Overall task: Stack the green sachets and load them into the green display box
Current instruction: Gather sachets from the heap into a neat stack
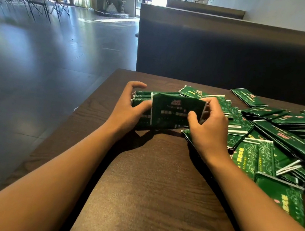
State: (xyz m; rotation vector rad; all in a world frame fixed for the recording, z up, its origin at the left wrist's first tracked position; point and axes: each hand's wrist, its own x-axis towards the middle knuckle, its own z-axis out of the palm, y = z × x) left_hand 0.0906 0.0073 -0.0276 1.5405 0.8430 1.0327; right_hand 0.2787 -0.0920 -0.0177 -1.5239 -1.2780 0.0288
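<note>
Item: stack of sachets, table's left edge, clamped between your left hand and right hand. Step: squaring. Next, likely: add from loose pile; box unseen.

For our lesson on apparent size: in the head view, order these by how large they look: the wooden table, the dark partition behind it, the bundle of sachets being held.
1. Wooden table, though nearest the camera.
2. Dark partition.
3. Bundle of sachets.
</note>
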